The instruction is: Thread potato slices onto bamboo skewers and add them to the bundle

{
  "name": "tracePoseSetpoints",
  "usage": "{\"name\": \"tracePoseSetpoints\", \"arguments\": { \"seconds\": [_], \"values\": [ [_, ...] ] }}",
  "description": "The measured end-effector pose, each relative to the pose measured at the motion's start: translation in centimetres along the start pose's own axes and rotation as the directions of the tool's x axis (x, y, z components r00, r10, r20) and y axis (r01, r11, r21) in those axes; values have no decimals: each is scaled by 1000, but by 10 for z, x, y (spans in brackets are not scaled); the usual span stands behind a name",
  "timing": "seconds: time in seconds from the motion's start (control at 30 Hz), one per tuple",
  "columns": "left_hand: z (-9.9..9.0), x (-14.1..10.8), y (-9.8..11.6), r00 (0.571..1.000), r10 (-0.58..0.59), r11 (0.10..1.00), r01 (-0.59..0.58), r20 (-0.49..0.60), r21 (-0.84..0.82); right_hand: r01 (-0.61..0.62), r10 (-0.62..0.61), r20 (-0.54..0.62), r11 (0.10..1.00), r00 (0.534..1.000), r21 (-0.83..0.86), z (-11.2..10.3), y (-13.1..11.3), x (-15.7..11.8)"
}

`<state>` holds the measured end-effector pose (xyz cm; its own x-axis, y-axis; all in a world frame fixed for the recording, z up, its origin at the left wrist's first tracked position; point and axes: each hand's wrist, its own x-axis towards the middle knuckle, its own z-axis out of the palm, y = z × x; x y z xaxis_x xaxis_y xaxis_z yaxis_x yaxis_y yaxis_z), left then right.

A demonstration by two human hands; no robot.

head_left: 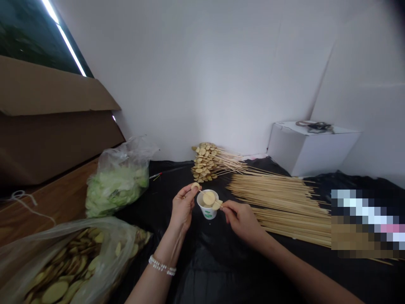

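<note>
**One stick [201,192] over the cup [208,214], a pile of loaded sticks [205,162] beyond it**

The stick is held low over the cup's mouth and carries thin, round, pale slices. The middle slice [209,198] shows against the cup's opening; whether it touches the rim cannot be told. The near slice [217,204] sits at the cup's right edge, close to the person's right hand [245,221], whose fingers are pinched together on the stick. On the cup's left, the fingers of the left hand [182,210] are closed on the far slice [195,186]. How firmly each slice is threaded cannot be made out.

Just behind the cup lies the finished-looking part: the loaded sticks, heaped with their slices bunched at the left and their bare ends pointing right. What remains looks plentiful. To the right of the cup, many bare sticks [275,190] lie side by side on the black-covered counter [202,261]. To the cup's left and nearer the person, an open bag [118,230] holds many loose slices [55,291]. By that stock, the work seems partway along, with a good deal left.

Farther out, a tied-looking bag of pale green pieces [117,188] stands left of the cup, and a white box [284,145] stands well to its right.
</note>
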<state>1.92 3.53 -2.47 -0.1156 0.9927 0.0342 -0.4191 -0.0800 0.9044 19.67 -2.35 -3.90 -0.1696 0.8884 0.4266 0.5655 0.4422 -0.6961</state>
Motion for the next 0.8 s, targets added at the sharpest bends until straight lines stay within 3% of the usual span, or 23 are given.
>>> {"name": "tracePoseSetpoints", "arguments": {
  "seconds": [0.2, 0.43, 0.63, 0.8],
  "values": [
    [-2, 1, 1, 998, -17, 999, 19, 53, -36, 21, -21, -3, 1000, 1000, -7, -3, -1, 1],
    [-2, 0, 2, 999, 13, 999, -15, 44, 46, 89, -91, 3, 968, 996, -234, 0, 0, -3],
    [0, -1, 5, 999, 37, 993, -39, 25, 112, 33, -31, 19, 992, 999, -119, -1, -5, -1],
    [1, -2, 5, 998, 55, 988, -58, 27, 141, 110, -118, -35, 976, 992, -187, 2, -2, -4]
  ]
}}
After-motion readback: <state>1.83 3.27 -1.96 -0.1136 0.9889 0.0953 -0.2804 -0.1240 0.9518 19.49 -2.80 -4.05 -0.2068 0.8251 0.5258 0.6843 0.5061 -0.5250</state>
